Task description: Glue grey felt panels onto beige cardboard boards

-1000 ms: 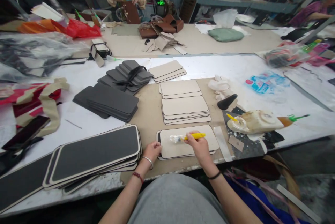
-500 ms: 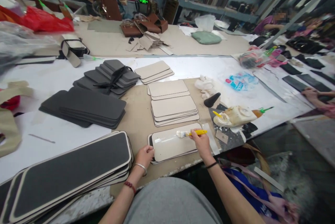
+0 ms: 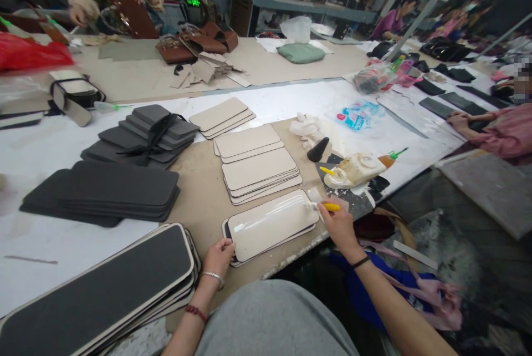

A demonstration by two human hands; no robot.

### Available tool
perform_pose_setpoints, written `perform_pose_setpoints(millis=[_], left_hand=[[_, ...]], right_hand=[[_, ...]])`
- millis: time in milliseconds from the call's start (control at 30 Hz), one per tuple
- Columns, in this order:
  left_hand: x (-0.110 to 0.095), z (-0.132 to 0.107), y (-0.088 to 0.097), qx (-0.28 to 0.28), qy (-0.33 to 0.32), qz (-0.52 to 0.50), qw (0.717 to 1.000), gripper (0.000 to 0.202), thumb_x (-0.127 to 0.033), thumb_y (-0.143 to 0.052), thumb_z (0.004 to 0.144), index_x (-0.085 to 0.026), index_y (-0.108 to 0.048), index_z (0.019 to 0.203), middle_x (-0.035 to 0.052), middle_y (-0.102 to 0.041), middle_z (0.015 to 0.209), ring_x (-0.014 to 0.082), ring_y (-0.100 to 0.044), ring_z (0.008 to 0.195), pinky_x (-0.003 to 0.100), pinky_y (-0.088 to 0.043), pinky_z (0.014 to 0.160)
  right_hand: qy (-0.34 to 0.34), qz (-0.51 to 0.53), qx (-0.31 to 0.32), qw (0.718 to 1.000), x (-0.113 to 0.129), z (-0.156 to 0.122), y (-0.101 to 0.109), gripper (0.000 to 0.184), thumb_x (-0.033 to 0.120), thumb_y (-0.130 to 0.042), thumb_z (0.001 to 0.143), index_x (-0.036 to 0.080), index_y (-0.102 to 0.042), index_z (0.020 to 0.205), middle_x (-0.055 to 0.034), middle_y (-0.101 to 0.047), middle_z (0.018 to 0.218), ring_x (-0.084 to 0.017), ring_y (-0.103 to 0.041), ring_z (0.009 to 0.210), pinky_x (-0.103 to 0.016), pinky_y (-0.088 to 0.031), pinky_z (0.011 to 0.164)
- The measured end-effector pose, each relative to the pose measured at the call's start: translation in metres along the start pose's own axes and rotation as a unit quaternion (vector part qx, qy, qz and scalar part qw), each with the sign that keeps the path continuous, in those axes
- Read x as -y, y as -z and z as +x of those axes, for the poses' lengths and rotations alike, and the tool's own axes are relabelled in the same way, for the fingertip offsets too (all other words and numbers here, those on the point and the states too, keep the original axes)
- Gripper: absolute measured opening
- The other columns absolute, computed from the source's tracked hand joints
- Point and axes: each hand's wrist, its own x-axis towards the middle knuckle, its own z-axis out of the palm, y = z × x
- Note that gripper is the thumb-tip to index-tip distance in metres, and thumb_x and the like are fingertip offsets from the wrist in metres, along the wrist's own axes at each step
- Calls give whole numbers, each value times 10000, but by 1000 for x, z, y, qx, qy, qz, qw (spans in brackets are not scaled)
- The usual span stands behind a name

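Observation:
My right hand (image 3: 339,227) is closed round the yellow handle of a brush (image 3: 331,207). Its bristles, coated in white paste, touch the right end of a beige rounded panel (image 3: 270,227). A wet shine runs along the panel's upper side. At the left end, my left hand (image 3: 219,258) has its fingers closed on the panel's edge. Another beige panel with a dark face shows partly underneath. To the right stands a paste-smeared white container (image 3: 357,170) with a second yellow-handled tool (image 3: 328,171) in it.
Beige panels (image 3: 257,167) are stacked beyond the worked one. Dark panels (image 3: 120,189) and long black panels with beige borders (image 3: 108,289) lie left. A black cone-shaped piece (image 3: 318,149) rests near the container. A co-worker across the table handles a brown bag (image 3: 137,16); another person's sleeve (image 3: 505,128) is at right.
My right hand has drawn the brush from the panel's middle to its right end. My left hand keeps its place at the left end. The camera view has turned right.

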Motion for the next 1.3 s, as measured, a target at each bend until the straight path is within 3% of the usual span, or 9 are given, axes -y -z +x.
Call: perform_pose_setpoints(millis=[233,400,500,633,767,933,1133,1200,1300], left_hand=[[4,4,2,10,4,-3,1000,260,-403,-587,451,-169,-527,546,-30,-505,433,137,-502,460,271,-421,489],[3,3,2,21,-2,-5,1000,171,-321,-572,501,-163,-540,558,-36,-510,442,127,-499,453,255,-409,488],[2,2,1,22,-1,-7,1000,106,-262,-546,530,-160,-545,556,-39,-508,442,116,-485,438,239,-391,468],[2,2,0,15,4,-5,1000,52,-192,-514,552,-163,-533,513,-44,-491,421,102,-464,420,217,-366,446],[2,1,0,5,10,-6,1000,61,-154,-510,557,-168,-513,498,-48,-483,413,102,-476,425,210,-377,453],[2,2,0,3,9,-6,1000,78,-152,-519,564,-175,-498,492,-48,-480,413,112,-493,433,213,-387,452],[3,1,0,9,-1,-3,1000,49,-165,-525,546,-171,-514,499,-44,-486,414,107,-473,419,212,-376,437],[4,1,0,12,-7,-6,1000,50,-178,-525,543,-170,-515,494,-46,-485,418,102,-473,427,207,-376,440],[5,1,0,10,-8,-12,1000,41,-202,-533,534,-168,-530,512,-46,-499,434,104,-486,440,207,-389,448]], right_hand=[[99,-38,100,989,61,-67,-29,208,267,-387,897,209,-574,828,-71,-557,793,-211,-513,808,-346,-437,744],[98,79,163,979,122,-102,-51,162,233,-419,889,214,-567,825,-53,-563,799,-193,-526,807,-321,-455,732],[75,164,159,971,135,-109,-55,130,233,-450,876,208,-572,841,-46,-577,810,-175,-544,801,-300,-463,734],[17,190,100,977,128,-107,-55,125,272,-494,855,188,-583,827,-47,-590,795,-167,-563,777,-294,-460,733],[-15,191,104,976,112,-105,-53,151,311,-525,832,181,-594,795,-44,-604,780,-165,-569,745,-287,-458,703],[-48,170,33,984,108,-97,-49,172,337,-536,817,176,-594,796,-55,-601,801,-173,-564,771,-303,-445,733],[-54,259,125,956,121,-94,-69,240,391,-502,828,172,-590,783,-49,-602,763,-165,-568,730,-285,-458,698],[-62,228,99,967,103,-86,-67,270,420,-501,817,169,-592,775,-54,-609,768,-172,-569,734,-295,-455,703],[-88,128,1,988,52,-63,-46,319,468,-501,790,163,-593,780,-74,-620,790,-195,-569,753,-326,-442,730]])
